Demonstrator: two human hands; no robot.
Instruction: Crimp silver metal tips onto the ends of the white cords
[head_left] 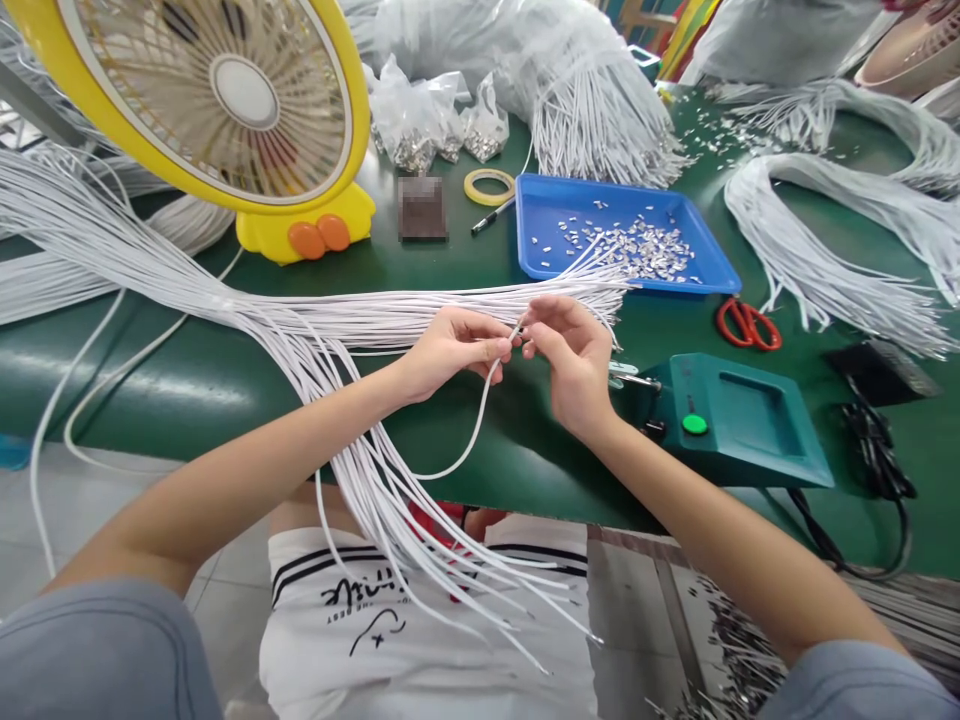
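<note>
My left hand (461, 350) pinches a white cable (480, 425) close to its end, which points up between my two hands. My right hand (574, 365) is closed at the cable's tip, thumb and fingers together; whatever sits between them is too small to make out. Behind both hands lies a thick bundle of white cables (360, 318) across the table. Part of that bundle hangs over the front edge onto my lap. A blue tray (622, 192) holding many small metal pieces (652, 250) stands just beyond my right hand.
A green machine (750, 410) with a round green button and red-handled scissors (748, 325) are at right. A yellow fan (315, 235) stands at left. Yellow tape (489, 187), a pen (491, 215), bags of metal parts (420, 135) and more cable bundles (840, 240) lie farther back.
</note>
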